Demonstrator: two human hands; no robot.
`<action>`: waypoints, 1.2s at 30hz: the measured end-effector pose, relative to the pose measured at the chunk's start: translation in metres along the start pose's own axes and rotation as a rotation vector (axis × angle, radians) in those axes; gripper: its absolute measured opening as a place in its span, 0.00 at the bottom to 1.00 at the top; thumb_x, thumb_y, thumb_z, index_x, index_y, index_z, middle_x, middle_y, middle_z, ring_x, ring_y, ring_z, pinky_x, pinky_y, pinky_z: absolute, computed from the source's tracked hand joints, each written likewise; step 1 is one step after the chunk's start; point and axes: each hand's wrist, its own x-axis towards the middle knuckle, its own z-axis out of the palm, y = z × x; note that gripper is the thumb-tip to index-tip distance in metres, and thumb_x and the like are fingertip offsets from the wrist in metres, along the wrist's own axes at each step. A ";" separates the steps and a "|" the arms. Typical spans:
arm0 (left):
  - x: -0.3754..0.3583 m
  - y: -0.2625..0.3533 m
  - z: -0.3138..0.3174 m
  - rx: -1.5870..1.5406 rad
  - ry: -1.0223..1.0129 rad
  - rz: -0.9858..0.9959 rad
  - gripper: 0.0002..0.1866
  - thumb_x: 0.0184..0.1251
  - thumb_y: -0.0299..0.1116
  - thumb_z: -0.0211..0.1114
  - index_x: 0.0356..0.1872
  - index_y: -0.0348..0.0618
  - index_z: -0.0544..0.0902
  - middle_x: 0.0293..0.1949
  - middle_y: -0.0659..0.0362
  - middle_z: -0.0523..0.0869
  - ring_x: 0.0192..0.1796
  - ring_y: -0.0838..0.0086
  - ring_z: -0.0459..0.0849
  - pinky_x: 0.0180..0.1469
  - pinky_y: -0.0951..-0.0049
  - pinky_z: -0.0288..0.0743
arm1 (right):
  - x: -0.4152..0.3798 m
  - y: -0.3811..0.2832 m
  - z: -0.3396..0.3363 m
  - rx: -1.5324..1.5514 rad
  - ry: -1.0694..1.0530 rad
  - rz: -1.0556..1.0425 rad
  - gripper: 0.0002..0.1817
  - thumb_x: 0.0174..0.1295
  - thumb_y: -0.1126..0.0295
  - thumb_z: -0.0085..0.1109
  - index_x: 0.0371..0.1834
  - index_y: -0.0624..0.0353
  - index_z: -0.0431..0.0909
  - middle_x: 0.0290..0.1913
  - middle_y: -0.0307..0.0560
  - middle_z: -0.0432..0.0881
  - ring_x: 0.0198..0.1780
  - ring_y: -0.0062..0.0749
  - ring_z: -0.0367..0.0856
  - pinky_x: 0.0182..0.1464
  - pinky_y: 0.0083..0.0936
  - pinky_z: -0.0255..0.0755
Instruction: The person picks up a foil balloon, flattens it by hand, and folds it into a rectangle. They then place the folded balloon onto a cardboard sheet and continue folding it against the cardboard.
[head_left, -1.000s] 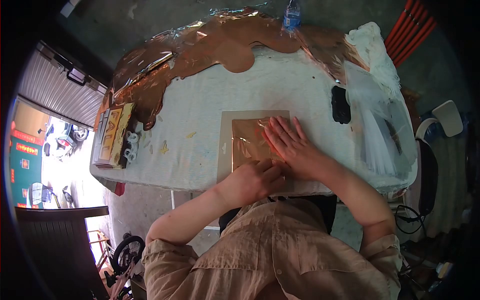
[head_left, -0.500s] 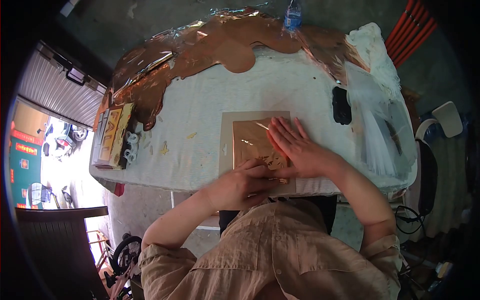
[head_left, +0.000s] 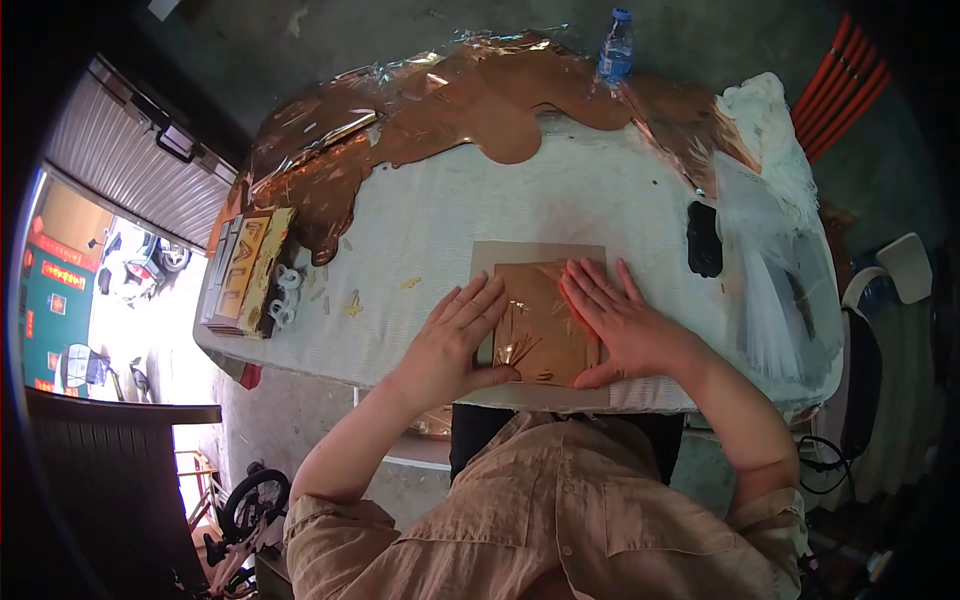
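A shiny copper-coloured foil sheet (head_left: 548, 315) lies over a larger grey-beige board (head_left: 530, 250) near the table's front edge. My left hand (head_left: 455, 335) rests flat along the foil's left side, fingers stretched away from me and thumb pointing in at its lower left. Along the right side lies my right hand (head_left: 620, 325), flat with fingers apart, its thumb by the lower right corner. Creases and a glint show in the foil near my left thumb. Part of the board's left and right borders is hidden under my hands.
Large copper foil scraps (head_left: 450, 110) cover the table's back edge. A water bottle (head_left: 616, 48) stands there. A stack of patterned boards (head_left: 245, 270) with white rings (head_left: 285, 295) sits left. A black phone-like object (head_left: 704, 240) and clear plastic sleeves (head_left: 765, 280) lie right.
My left hand has moved from a bent grip over the foil's lower part to lying flat at its left side. My right hand remains on the right side. The camera view has shifted slightly.
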 end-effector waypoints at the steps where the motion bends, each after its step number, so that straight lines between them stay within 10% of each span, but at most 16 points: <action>1: 0.000 -0.002 0.000 0.039 -0.054 -0.044 0.48 0.50 0.51 0.75 0.70 0.37 0.66 0.73 0.47 0.63 0.76 0.56 0.58 0.75 0.55 0.53 | 0.000 -0.001 0.000 -0.015 -0.007 0.013 0.69 0.45 0.25 0.56 0.78 0.65 0.38 0.80 0.58 0.37 0.81 0.47 0.32 0.78 0.51 0.25; 26: 0.030 -0.010 -0.014 0.149 -0.277 -0.008 0.58 0.42 0.64 0.73 0.73 0.41 0.61 0.75 0.53 0.60 0.79 0.63 0.51 0.78 0.51 0.41 | 0.000 -0.036 0.022 -0.047 0.279 -0.007 0.48 0.65 0.38 0.48 0.73 0.73 0.53 0.76 0.67 0.52 0.78 0.52 0.48 0.78 0.47 0.37; 36: 0.115 -0.013 0.023 -0.260 -0.006 0.052 0.11 0.62 0.28 0.64 0.44 0.38 0.84 0.43 0.51 0.83 0.46 0.55 0.83 0.49 0.63 0.77 | 0.001 -0.039 0.022 -0.111 0.288 0.011 0.47 0.65 0.38 0.45 0.71 0.73 0.58 0.72 0.66 0.59 0.77 0.52 0.52 0.78 0.48 0.37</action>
